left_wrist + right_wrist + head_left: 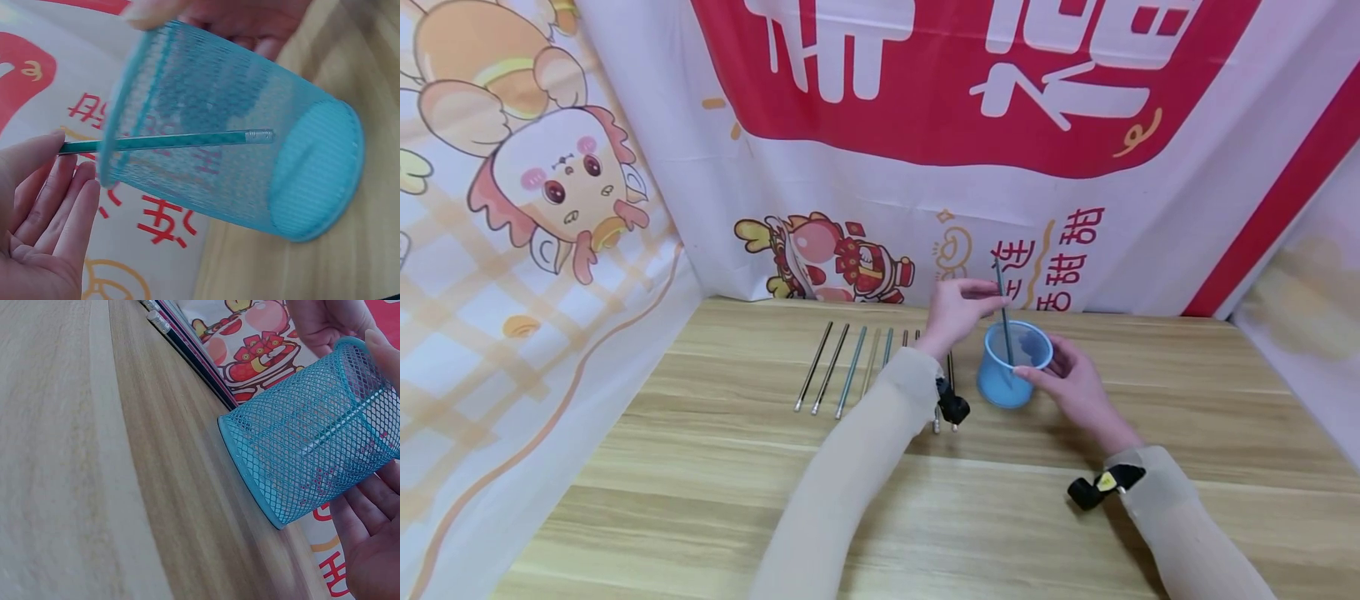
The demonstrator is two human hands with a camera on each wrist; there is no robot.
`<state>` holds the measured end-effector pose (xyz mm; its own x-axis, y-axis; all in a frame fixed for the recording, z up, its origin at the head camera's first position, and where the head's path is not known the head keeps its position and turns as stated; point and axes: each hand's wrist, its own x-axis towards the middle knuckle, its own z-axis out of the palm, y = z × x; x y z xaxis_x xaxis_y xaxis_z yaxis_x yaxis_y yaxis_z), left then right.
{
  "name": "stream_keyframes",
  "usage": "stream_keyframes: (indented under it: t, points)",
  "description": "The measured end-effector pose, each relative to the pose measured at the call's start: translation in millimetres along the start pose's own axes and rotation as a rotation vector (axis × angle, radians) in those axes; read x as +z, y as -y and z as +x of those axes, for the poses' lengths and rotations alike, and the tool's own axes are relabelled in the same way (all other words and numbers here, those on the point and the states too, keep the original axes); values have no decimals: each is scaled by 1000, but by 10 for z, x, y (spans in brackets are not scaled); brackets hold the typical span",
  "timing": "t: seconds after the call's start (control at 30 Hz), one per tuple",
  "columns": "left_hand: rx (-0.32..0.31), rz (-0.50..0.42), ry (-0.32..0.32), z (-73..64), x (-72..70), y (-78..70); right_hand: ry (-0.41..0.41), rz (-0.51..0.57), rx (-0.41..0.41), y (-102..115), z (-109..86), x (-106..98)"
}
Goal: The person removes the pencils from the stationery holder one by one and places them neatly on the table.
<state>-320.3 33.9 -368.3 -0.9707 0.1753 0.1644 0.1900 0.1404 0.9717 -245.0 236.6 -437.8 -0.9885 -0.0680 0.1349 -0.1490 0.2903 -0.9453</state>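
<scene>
My left hand (pixel 957 315) pinches a green pencil (pixel 187 140) between thumb and fingers, close above the rim of a blue mesh pen holder (pixel 1000 387). The pencil's lower part hangs inside the holder, its metal-banded end down and, in the left wrist view, short of the bottom. On the right side, my right hand (pixel 1078 387) grips the holder, thumb at the rim and fingers around the far wall. The holder stands upright on the table. In the right wrist view the mesh (pixel 300 434) partly veils the pencil inside.
Several pencils (pixel 851 372) lie side by side on the wooden table (pixel 700 492), left of the holder; my left forearm covers some of them. A printed cloth (pixel 880 183) hangs along the back edge, and another cloth (pixel 535 367) borders the left side.
</scene>
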Motion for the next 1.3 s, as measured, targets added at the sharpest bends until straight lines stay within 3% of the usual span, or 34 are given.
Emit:
stream_keyframes:
  t: [0.23, 0.4, 0.53, 0.67, 0.8, 0.93, 1.07, 1.3]
  points:
    - [-13, -131, -19, 8, -73, -146, -16, 10, -34, -11, 8, 9]
    - [27, -243, -39, 11, -154, -261, -17, 19, -37, -9, 8, 11]
    - [57, -332, -39, 17, -264, -336, -13, 24, -24, 2, -1, 11]
    - [67, -361, -49, 23, -438, -384, -10, 33, -19, 10, -11, 7]
    - [89, -334, -58, -5, -690, -382, -10, 33, -17, 2, -13, 9]
    - [82, -219, -80, -85, -1013, -284, -10, 21, -9, -13, -7, 17]
    - [46, -96, -120, -150, -1375, -120, -11, 15, -7, -29, 1, 17]
    - [-40, 25, -172, -262, -1983, 157, -12, 7, -27, -39, 2, 12]
